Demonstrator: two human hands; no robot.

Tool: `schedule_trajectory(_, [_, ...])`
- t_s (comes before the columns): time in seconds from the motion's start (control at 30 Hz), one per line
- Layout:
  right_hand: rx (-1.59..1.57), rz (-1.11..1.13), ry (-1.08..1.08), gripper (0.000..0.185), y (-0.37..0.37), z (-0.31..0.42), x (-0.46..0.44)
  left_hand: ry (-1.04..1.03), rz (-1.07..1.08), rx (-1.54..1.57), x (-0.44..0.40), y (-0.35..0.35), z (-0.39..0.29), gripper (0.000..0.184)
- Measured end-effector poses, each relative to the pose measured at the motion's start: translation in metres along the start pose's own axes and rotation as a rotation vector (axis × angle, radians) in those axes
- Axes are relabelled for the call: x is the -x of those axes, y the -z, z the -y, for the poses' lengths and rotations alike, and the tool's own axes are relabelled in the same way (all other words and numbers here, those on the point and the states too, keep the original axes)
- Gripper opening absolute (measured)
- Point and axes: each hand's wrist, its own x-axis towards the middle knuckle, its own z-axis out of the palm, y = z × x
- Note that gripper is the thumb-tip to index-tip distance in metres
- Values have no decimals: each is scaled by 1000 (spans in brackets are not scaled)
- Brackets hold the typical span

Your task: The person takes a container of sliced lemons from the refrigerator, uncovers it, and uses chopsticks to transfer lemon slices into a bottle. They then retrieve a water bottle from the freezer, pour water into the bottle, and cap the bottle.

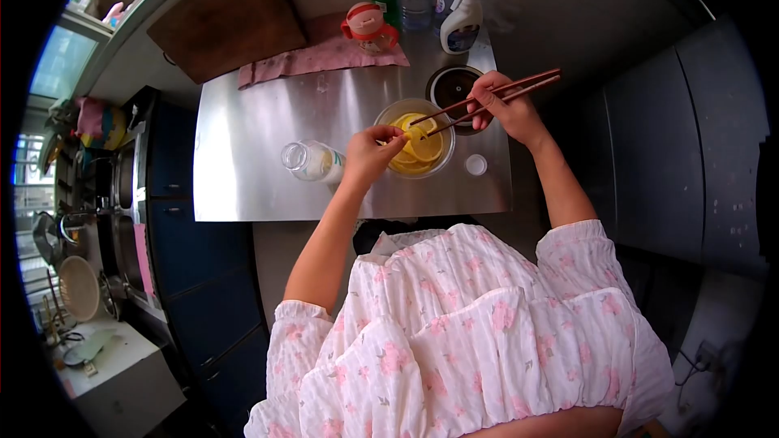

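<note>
A clear round bowl holds several yellow lemon slices. My left hand reaches over the bowl's left rim, thumb and fingertips pinched on the edge of a lemon slice. In my right hand, at the bowl's upper right, is a pair of brown chopsticks. Their tips point down left into the bowl, close to my left fingertips, at the slices. Left of my left hand stands a clear glass bottle without a lid. A small white cap lies right of the bowl.
Behind the bowl is a dark round container, partly under my right hand. A spray bottle, a blue-capped plastic bottle and a red-handled cup stand along the metal table's back. A cutting board leans on the wall.
</note>
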Motion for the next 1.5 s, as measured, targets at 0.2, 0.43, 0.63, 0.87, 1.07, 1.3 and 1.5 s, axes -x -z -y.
schedule_trajectory(0.2, [184, -75, 142, 18, -26, -7, 10, 45, -71, 176, -1, -13, 0, 23])
schedule_trajectory(0.43, [-391, -370, 220, 20, -42, -37, 23, 373, -14, 765, 3, -9, -14, 21])
schedule_trajectory(0.63, [-639, -324, 29, 21, -15, -54, 27, 374, 56, 755, 4, -7, -8, 19])
schedule_trajectory(0.87, [-511, -194, -82, 15, 13, -39, 17, 159, 6, 448, 7, -10, -6, 20])
schedule_trajectory(1.07, [-409, -138, -131, 14, 21, -25, 9, -54, -24, 27, 6, -8, -4, 16])
schedule_trajectory(1.3, [-265, -96, -182, 16, 16, -14, 6, -148, -17, -245, 5, -5, -2, 18])
schedule_trajectory(1.5, [-85, -66, -143, 16, 2, -1, 6, -200, -66, -430, 8, -8, -9, 16])
